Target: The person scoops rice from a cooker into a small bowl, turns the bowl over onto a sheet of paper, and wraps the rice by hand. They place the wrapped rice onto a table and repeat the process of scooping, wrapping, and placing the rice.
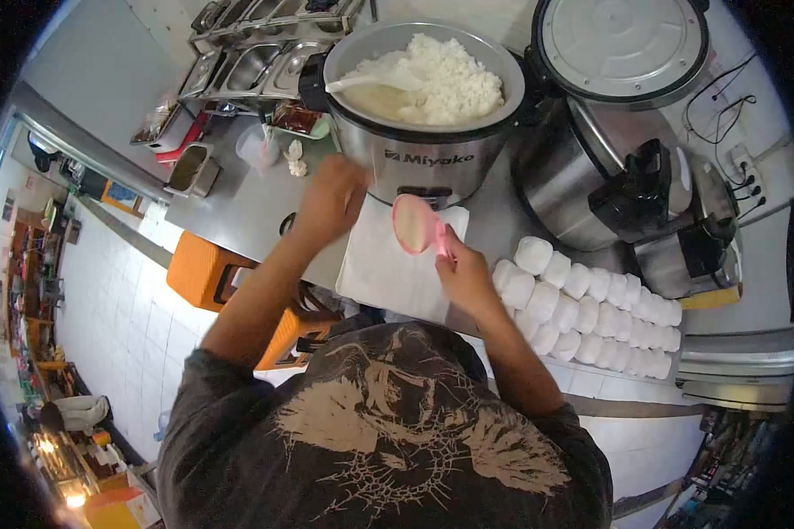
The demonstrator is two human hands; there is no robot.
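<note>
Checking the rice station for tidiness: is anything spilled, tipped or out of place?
Nothing stands out. The rice cooker sits upright with its white paddle resting in the rice, the wrapped rice portions lie in neat rows, and the right hand holds the pink scoop level over white paper.

Both bare arms reach forward, the left hand curled knuckles-up with its palm hidden, the right hand closed in a grip, thumb side up.

We see a steel counter carrying the Miyako rice cooker. Right of the cooker stands a second cooker; in front of it lie white paper and wrapped rice portions.
</note>
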